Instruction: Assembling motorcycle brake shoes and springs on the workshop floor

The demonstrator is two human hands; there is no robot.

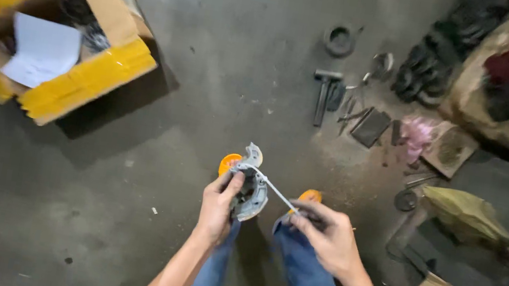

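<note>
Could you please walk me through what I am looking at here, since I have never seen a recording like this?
There is one picture, taken by a camera on a person's head, looking down at their own bare hands, blue-jeaned legs and orange shoe tips. The left hand grips a curved grey metal part. The right hand holds a thin tool whose tip reaches that part. Below is a concrete floor. On it, upper left, stands an open cardboard box with yellow tape and a white sheet inside. Ahead lie a hammer, a metal ring and small tools. Cardboard pieces and dark parts lie on the right.
</note>
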